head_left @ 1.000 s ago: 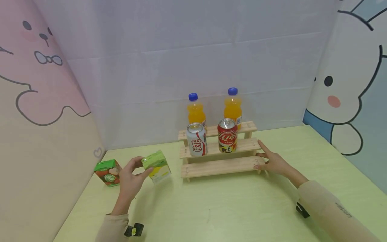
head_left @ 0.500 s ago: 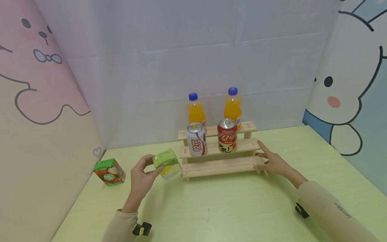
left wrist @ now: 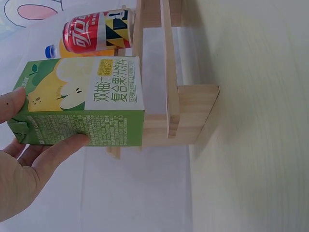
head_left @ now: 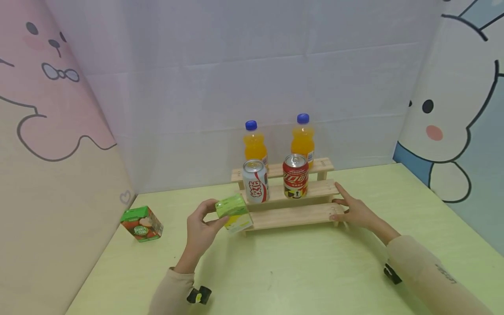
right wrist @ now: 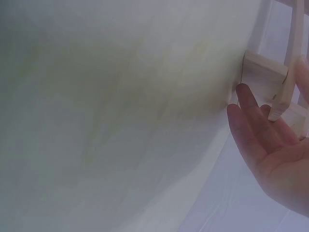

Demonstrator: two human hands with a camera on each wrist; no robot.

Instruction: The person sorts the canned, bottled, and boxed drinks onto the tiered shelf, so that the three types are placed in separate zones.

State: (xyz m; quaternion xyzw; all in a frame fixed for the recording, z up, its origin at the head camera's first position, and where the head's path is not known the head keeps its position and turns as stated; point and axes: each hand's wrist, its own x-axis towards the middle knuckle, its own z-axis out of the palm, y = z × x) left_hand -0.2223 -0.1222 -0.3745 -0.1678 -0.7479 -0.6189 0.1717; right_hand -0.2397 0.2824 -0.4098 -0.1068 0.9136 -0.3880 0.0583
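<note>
My left hand (head_left: 201, 229) grips a green juice carton (head_left: 235, 214) between thumb and fingers. The carton tilts in front of the left end of a three-tier wooden rack (head_left: 291, 216). Its lemon-printed side shows in the left wrist view, where the fingers (left wrist: 63, 154) lie along the lower face. On the rack's middle tier stand a white can (head_left: 256, 183) and a red cola can (head_left: 295, 177). My right hand (head_left: 358, 213) touches the rack's right end, its index finger straight at the middle tier and thumb at the bottom one. Several right fingers (right wrist: 260, 125) extend beside the wooden leg.
Two orange drink bottles (head_left: 302, 138) with blue caps stand on the top tier, partly behind the cans. A red and green juice carton (head_left: 142, 224) stands at the table's left edge. A pale cloth wall (head_left: 189, 109) rises behind the table (head_left: 283, 275).
My left hand has carried the green carton rightward to the rack's left end, where it now overlaps the bottom tier. The right hand and the rack have stayed in place.
</note>
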